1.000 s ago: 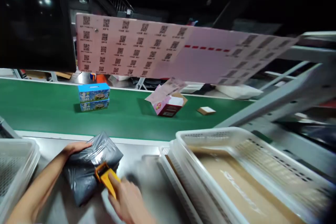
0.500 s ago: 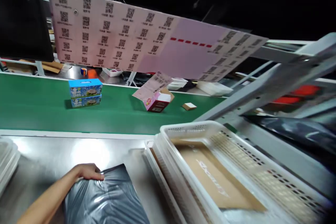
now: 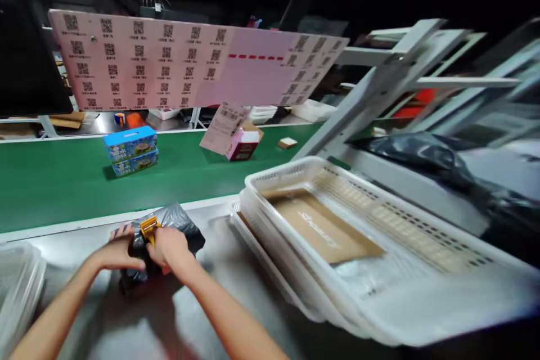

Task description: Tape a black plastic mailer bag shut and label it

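White perforated basket (image 3: 295,177), stacked on others of its kind, stood just right of the hands; inside lay a flat brown cardboard sheet (image 3: 320,228) and some clear film toward the near end. Edge of another pale basket (image 3: 17,281) showed at far left, contents not visible.

Dark grey plastic mailer bag (image 3: 181,225) lay on the steel table (image 3: 236,287), close to the table's far edge, just short of the green conveyor belt (image 3: 54,185). Left hand (image 3: 116,250) pressed down on the bag's left end, fingers curled over it. Right hand (image 3: 169,247) clenched around a yellow handheld tool (image 3: 148,229), its head resting on top of the bag.

On the belt: two blue cartons (image 3: 130,151) stacked, a pink open box (image 3: 241,146), a small flat tan packet (image 3: 287,143), all well apart. Pink board of QR codes (image 3: 169,62) hung above the belt. Bare steel lay between bag and basket stack, and in front of the forearms.
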Tool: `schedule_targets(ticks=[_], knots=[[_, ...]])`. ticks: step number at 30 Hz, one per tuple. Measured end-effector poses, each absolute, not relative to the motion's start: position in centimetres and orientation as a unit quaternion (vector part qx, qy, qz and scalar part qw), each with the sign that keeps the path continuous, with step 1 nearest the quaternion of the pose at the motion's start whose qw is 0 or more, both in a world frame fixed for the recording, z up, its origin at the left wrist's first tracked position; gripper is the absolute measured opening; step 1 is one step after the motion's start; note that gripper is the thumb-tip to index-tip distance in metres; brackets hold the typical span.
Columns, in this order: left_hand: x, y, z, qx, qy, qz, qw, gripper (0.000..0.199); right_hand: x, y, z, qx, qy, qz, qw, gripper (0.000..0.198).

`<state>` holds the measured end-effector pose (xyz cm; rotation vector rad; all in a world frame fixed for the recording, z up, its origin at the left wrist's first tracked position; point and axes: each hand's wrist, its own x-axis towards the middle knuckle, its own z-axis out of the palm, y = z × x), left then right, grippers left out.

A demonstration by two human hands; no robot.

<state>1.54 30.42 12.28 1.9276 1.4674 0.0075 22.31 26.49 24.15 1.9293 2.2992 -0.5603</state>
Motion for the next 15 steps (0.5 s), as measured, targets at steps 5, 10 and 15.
schedule_targets(ticks=[5,10,15], knots=[[4.6,24.6,11.1,0.769,0.617,-0.109,0.128,0.144,23.9,24.0,25.6,0.638,0.741,-0.203,0.048,0.05],[2.5,28.5,12.4,0.81,0.562,-0.093,0.138,0.136,30.1,8.4,17.1,0.673,0.693,-0.255,0.046,0.067],[-0.4,35.0,14.3,0.808,0.55,-0.133,0.166,0.14,34.1,-3.1,4.4,0.691,0.659,-0.288,-0.073,0.064]])
